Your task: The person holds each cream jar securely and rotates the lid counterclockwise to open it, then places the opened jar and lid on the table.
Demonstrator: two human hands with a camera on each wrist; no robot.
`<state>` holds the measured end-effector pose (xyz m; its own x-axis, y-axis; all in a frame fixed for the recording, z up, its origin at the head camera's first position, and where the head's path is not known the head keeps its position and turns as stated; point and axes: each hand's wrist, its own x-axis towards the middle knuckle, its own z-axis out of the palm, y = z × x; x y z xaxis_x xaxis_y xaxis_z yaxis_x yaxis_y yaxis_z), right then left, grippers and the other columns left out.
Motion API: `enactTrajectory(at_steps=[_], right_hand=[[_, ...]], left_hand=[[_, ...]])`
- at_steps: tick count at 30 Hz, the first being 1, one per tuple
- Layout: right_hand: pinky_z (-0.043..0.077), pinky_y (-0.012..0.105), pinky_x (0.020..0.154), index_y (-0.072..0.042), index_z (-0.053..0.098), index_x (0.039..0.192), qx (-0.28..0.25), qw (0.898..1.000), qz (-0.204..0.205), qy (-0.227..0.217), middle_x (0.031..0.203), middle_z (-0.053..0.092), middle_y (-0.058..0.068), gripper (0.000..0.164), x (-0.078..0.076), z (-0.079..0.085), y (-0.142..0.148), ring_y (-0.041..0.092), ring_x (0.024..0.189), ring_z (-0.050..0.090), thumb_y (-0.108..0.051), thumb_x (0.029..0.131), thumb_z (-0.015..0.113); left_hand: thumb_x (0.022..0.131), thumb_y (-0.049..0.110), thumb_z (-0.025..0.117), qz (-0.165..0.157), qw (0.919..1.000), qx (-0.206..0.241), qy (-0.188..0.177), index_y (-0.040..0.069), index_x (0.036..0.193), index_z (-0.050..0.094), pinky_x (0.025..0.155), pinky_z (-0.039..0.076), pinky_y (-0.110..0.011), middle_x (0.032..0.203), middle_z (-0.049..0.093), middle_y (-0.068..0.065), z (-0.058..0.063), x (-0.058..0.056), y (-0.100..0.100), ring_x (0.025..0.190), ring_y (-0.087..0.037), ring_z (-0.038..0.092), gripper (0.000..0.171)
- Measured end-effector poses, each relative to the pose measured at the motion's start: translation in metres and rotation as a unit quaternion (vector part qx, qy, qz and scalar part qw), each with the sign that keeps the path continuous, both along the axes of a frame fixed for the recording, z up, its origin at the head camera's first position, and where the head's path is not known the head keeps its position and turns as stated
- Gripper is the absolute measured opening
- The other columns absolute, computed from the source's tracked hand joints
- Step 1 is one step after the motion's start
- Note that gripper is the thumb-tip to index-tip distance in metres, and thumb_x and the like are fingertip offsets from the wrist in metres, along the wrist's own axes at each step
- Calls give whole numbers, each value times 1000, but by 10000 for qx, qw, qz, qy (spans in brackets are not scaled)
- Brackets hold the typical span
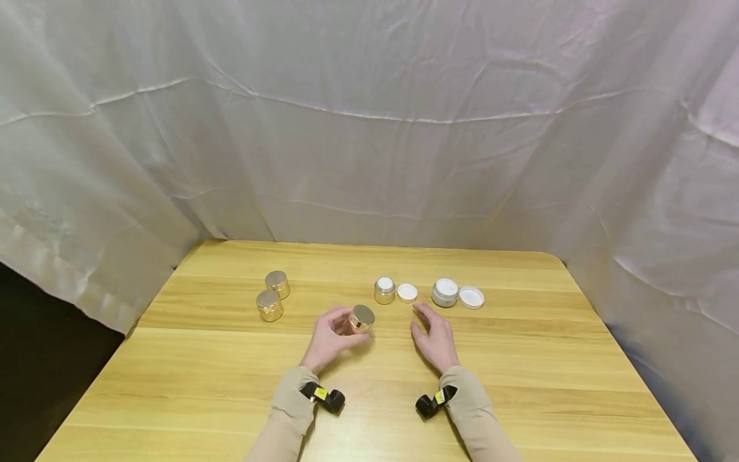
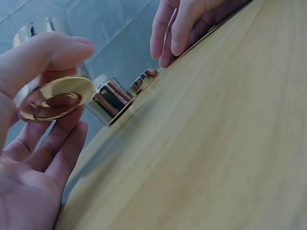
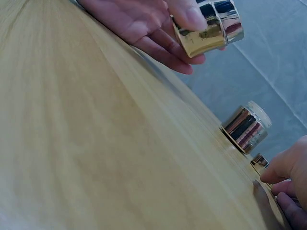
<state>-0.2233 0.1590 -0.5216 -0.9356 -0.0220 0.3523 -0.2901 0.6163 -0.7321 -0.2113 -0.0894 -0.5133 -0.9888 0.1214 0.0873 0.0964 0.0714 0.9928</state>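
Observation:
My left hand [image 1: 328, 340] grips a small gold jar [image 1: 362, 318] with its lid on, thumb and fingers around its sides. The jar is held up off the table, slightly tilted, and its shiny gold base [image 2: 57, 98] shows in the left wrist view. To the right, my right hand [image 1: 437, 340] lies low over the tabletop with loosely bent fingers and nothing in them. Just beyond the hands stands an open gold jar [image 1: 384, 295] with a white top, and its lid [image 1: 407, 293] lies beside it, close to the right fingertips.
Two lidded gold jars [image 1: 269, 307] stand at the left. Farther right, an open silvery jar [image 1: 444, 295] holds something white, with its lid [image 1: 471, 297] lying next to it. A grey curtain [image 1: 369, 173] hangs behind the wooden table [image 1: 231, 385].

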Motion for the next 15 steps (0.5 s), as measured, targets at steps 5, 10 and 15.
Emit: enactTrajectory(at_steps=[5,10,15], right_hand=[[44,59,114,2,66,124,73,9999,-40,151,124,70,22,37,-1,-2,0,44,128,58,-2,87,68],[42,57,116,1,66,126,23,10000,-35,9,127,69,22,37,0,-1,0,43,131,57,-4,89,68],[42,56,117,0,65,127,0,10000,-4,-51,129,68,22,38,0,1,0,42,132,56,-6,89,68]], left_hand=[[71,2,87,150,9988,445,-148,6,123,69,100,53,-30,100,63,4,0,-2,1,95,-11,65,55],[72,-6,83,215,9926,1144,-344,8,137,57,90,58,-20,95,70,9,0,-4,2,86,-6,69,72],[72,-10,80,287,9846,1678,-390,2,137,49,84,59,-19,98,70,13,1,-4,3,85,-4,70,73]])
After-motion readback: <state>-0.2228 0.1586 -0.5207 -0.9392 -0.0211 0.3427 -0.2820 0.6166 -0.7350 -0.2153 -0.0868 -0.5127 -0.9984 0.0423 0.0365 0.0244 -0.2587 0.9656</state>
